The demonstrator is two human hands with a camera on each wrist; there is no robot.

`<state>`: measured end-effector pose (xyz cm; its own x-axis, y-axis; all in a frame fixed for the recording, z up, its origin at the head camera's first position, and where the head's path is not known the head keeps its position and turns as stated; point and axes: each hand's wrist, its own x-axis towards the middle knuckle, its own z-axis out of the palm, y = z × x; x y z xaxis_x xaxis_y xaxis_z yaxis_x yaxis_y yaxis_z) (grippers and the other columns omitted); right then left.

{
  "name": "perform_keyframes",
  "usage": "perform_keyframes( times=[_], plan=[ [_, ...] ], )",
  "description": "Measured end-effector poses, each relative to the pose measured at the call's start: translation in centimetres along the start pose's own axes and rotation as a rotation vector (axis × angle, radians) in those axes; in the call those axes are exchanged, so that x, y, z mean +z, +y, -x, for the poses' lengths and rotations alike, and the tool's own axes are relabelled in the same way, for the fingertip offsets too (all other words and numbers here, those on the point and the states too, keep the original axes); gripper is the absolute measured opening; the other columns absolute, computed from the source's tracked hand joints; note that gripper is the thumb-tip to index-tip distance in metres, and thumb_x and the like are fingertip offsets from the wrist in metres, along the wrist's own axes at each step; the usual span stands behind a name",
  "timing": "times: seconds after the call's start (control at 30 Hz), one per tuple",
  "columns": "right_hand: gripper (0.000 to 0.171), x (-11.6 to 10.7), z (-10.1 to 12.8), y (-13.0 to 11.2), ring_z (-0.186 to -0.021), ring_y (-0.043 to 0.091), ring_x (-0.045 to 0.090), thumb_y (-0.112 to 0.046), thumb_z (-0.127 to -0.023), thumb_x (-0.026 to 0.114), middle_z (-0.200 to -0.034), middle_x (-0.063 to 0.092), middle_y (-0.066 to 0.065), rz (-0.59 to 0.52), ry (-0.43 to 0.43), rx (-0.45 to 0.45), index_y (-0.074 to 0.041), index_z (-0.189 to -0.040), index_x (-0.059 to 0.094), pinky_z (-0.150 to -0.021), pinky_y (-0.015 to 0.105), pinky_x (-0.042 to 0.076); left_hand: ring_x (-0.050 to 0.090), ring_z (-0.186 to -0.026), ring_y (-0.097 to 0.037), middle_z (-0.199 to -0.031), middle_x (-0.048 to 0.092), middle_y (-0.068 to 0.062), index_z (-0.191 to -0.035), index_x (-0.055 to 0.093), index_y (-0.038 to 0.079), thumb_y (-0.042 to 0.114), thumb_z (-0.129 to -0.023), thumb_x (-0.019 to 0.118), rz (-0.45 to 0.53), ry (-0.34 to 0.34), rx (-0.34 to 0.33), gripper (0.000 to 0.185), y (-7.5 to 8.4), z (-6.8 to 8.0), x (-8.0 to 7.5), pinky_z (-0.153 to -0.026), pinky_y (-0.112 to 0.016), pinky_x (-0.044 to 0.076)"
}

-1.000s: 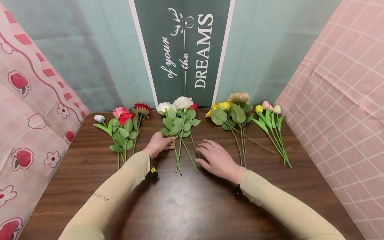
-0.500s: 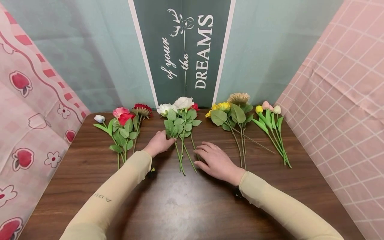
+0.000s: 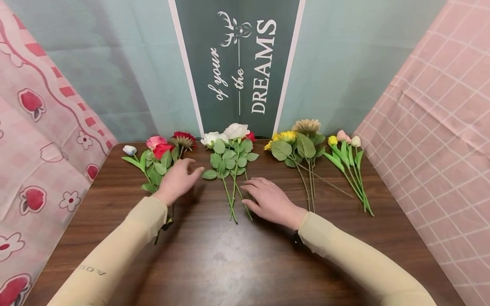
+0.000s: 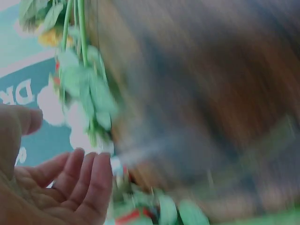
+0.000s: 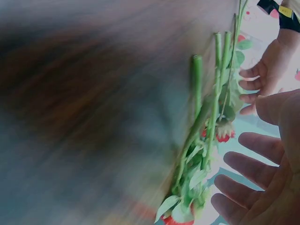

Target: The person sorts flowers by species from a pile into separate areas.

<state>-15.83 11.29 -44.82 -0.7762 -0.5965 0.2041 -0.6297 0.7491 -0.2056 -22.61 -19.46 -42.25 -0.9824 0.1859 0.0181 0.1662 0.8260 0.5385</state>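
My left hand (image 3: 179,180) hovers over the stems of the dark red flower (image 3: 183,139), thumb and fingers parted, holding nothing. In the left wrist view its relaxed fingers (image 4: 96,183) are bare. Two white roses (image 3: 235,131) with leafy green stems lie crossed at the middle of the table, and a red rose (image 3: 250,136) shows partly behind them. My right hand (image 3: 269,202) is beside those stem ends with loosely bent fingers; the right wrist view shows its palm (image 5: 262,187) holding nothing. Pink and red roses (image 3: 158,146) lie left of my left hand, their lower stems hidden by it.
A pale blue tulip (image 3: 129,149) lies at the far left. Right of centre are yellow flowers (image 3: 286,137) and a beige flower (image 3: 306,126). Farther right lie yellow, pink and white tulips (image 3: 346,144). Cloth hangings (image 3: 325,63) stand behind the brown table (image 3: 245,272) and on both sides.
My left hand has let go of the white rose stems and moved left toward the dark red flower. The white roses shifted slightly right before that. My right hand has barely moved.
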Motion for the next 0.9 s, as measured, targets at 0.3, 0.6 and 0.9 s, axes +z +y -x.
perform_keyframes(
  times=[0.3,0.6,0.9],
  plan=[
    [0.042,0.4,-3.8,-3.0,-0.13,0.024,0.054,-0.033,-0.104,0.06,-0.138,0.062,0.006,0.017,-0.04,-0.074,-0.008,-0.138,0.063,-0.116,0.039,0.036,0.062,-0.098,-0.038,-0.116,0.068,-0.024,-0.121,0.068,-0.003,0.018,-0.101,0.054,-0.081,0.121,-0.01,0.033,-5.5,0.7,-5.9,-0.081,-0.055,0.049],
    [0.044,1.7,-8.3,-7.3,-0.133,0.022,0.053,-0.036,-0.106,0.055,-0.14,0.062,0.004,0.093,-0.128,-0.147,-0.009,-0.14,0.061,-0.114,0.035,0.038,0.051,-0.062,-0.022,-0.066,0.059,-0.005,-0.074,0.069,0.006,0.022,-0.097,0.064,-0.177,0.001,-0.023,0.028,-5.0,-1.3,-5.0,-0.056,-0.039,0.042],
    [0.043,3.3,-10.0,-9.0,-0.127,0.021,0.056,-0.039,-0.104,0.058,-0.135,0.063,0.002,0.148,-0.174,-0.135,-0.012,-0.137,0.064,-0.109,0.034,0.043,0.047,-0.056,-0.021,-0.055,0.046,0.001,-0.057,0.053,0.015,0.027,-0.092,0.073,-0.238,-0.08,-0.163,0.042,-4.5,-3.0,-3.0,-0.054,-0.038,0.041]
  ],
)
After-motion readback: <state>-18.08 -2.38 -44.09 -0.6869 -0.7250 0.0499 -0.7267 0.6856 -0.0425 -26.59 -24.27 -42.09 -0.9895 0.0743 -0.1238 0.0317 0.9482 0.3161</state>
